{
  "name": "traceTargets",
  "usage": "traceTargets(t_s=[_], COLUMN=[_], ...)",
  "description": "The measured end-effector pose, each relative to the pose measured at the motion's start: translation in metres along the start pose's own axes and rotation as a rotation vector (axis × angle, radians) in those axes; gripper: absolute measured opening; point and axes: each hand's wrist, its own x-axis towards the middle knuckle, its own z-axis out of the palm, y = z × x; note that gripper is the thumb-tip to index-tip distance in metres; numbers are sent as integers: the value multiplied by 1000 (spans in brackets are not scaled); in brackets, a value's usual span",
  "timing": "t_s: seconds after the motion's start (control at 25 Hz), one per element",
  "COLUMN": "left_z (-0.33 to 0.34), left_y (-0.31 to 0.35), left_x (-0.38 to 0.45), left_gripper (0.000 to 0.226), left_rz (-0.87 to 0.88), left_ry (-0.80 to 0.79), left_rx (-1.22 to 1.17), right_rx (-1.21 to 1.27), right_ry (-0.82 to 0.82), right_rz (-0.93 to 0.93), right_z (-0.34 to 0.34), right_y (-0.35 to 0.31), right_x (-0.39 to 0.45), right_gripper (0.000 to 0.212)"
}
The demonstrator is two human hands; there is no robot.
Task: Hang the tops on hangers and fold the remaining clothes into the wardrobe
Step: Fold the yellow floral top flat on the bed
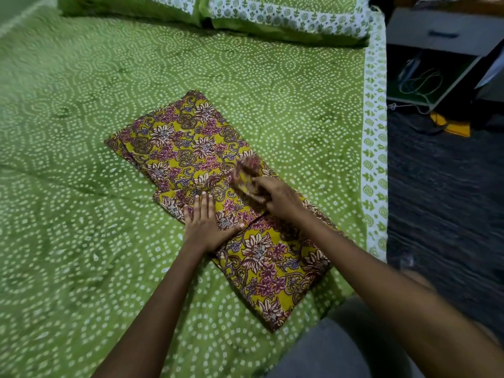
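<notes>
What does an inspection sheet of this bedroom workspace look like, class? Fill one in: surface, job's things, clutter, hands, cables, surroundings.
Surface: green dotted bedsheet with a white patterned border, covering the bed.
Job's things: yellow floral garment, partly folded, lying flat on the sheet; no hangers or wardrobe seen.
Clutter: nothing seen on the bed.
Hands: left hand presses flat on the garment; right hand holds a blurred fold of it.
Cables: pale cord looped in the bedside unit.
Surroundings: two matching pillows, bedside unit, dark floor, yellow item on it.
</notes>
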Motion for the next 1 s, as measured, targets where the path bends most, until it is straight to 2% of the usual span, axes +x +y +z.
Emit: traceTargets(t_s=[0.04, 0.08, 0.16, 0.24, 0.32, 0.4, 0.44, 0.48, 0.52, 0.56, 0.6, 0.64, 0.68, 0.76, 0.8, 1.0], left_z=[-1, -1, -1, -2, -6, -24, -37, -51, -61, -66, -66, -64, -56, -25, -10, 3], left_y=[-1, -1, -2, -1, -2, 1, 6, 15, 28, 42, 57, 70, 79, 84, 81, 77], left_x=[0, 0, -2, -2, 0, 3, 6, 11, 18, 27, 39, 48, 57, 72, 79, 85], left_gripper=[144, 144, 144, 145, 141, 113, 85, 57, 39, 32, 29, 32, 37, 46, 49, 57], left_rz=[1, 5, 15, 13, -5, -39, -37, -7, 48, 131, 227, 313, 369, 371, 343, 139], left_ry=[-5, -7, 2, -10, -62, -121, -72, 50, 198, 323, 380, 354, 261, 78, 46, 134], left_rx=[0, 2, -11, -15, 14, 31, 0, -65, -151, -262, -388, -504, -536, -309, -159, 45], right_rx=[-73, -113, -131, -116, -193, -225, -191, -132, -74, -15, 22, 53, 62, -156, -279, -395], right_ry=[9, 85, 194, 119, -56, -232, -287, -278, -184, -49, 65, 103, 60, -173, -243, -191], right_rz=[-50, -56, 61, 167, 33, -81, -59, -17, 16, 48, 91, 139, 195, 239, 235, 375], right_z=[8, 12, 10, 5, 5, 0, -7, -13, -17, -15, -12, -6, 3, 24, 29, 27], right_y=[5, 7, 3, -2, 6, 19, 22, 21, 18, 15, 8, 2, -2, -1, 5, 12], right_x=[-8, -14, -17, -16, -18, -25, -26, -24, -17, -11, -5, -1, 0, -11, -15, -15], right_gripper=[50, 60, 76, 71, 57, 56, 55, 51, 46, 41, 37, 36, 38, 48, 52, 62])
